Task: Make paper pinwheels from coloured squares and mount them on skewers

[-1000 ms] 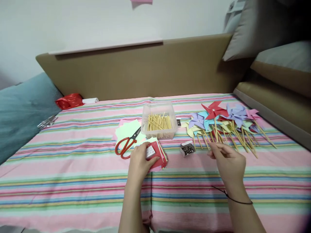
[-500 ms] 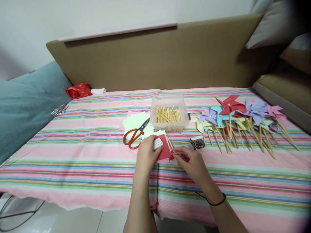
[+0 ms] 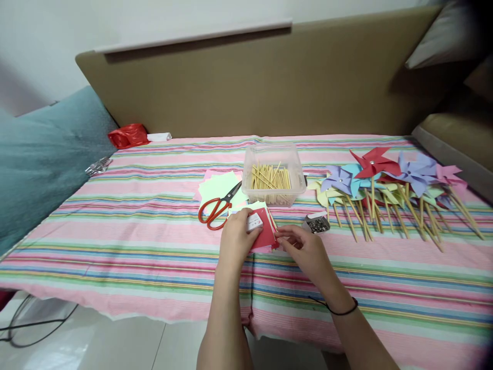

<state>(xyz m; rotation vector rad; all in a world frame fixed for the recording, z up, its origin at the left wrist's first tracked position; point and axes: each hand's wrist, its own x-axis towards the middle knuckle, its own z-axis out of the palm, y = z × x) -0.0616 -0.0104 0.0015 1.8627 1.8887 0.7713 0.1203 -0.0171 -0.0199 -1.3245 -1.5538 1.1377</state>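
Note:
A stack of coloured square paper (image 3: pixel 266 232), red on top, lies on the striped cloth. Resting on it is a small white box (image 3: pixel 254 222) with print on it. My left hand (image 3: pixel 235 234) is closed around that box, over the stack's left side. At the right edge of the stack, my right hand (image 3: pixel 298 244) pinches the edge of the paper between thumb and fingers. Red-handled scissors (image 3: pixel 215 209) lie to the left, partly on pale green paper sheets (image 3: pixel 221 186). A small open box of metal pins (image 3: pixel 316 224) sits right of my right hand.
Behind the stack stands a clear plastic box (image 3: pixel 270 194) of thin wooden sticks (image 3: pixel 265 177). Several paper pinwheels (image 3: pixel 373 162) on sticks are piled at the right. A red plastic bag (image 3: pixel 129 136) and metal clips (image 3: pixel 98 166) lie far left, near a teal cushion (image 3: pixel 50 154).
The view has shifted slightly, so everything sits a little further right and higher. Both hands stay at the paper stack; the white box under my left hand shows more of its side.

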